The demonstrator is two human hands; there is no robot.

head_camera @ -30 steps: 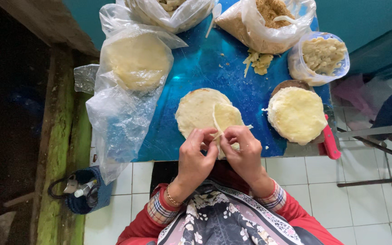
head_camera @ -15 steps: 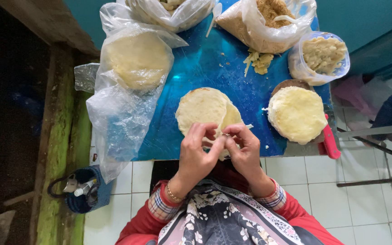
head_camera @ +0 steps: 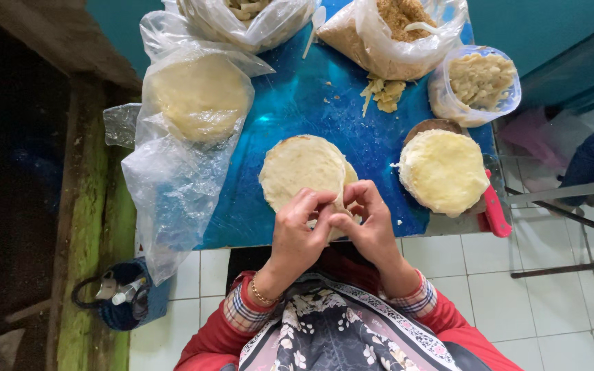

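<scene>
A: What are the hands on right now?

B: Both meet at the near edge of the round flat dough sheet [head_camera: 302, 168], which lies on the blue bench [head_camera: 290, 110]. The left hand [head_camera: 298, 233] has its fingers curled in, pinching the edge of the dough; the right hand [head_camera: 369, 230] is closed against it, fingertips touching the same spot.

A: Anything different from a second ago?

B: Yes. A thin pale strip stood up from the dough between the hands then; now it has gone from view and the fingers have drawn closer together, almost knuckle to knuckle. I judge the edge is being pressed or folded in, but the pinched part itself is hidden under the fingers.

A: And around them?

B: A stack of pale rounds [head_camera: 443, 172] sits well to the right with a red-handled tool [head_camera: 495, 211] just beside it. To the left lies a clear bag with a dough disc [head_camera: 197, 96]. At the far side stand a bag of brown crumbs [head_camera: 397, 31], a tub of pale filling [head_camera: 479, 82] and some loose scraps [head_camera: 381, 93] on the bench.
</scene>
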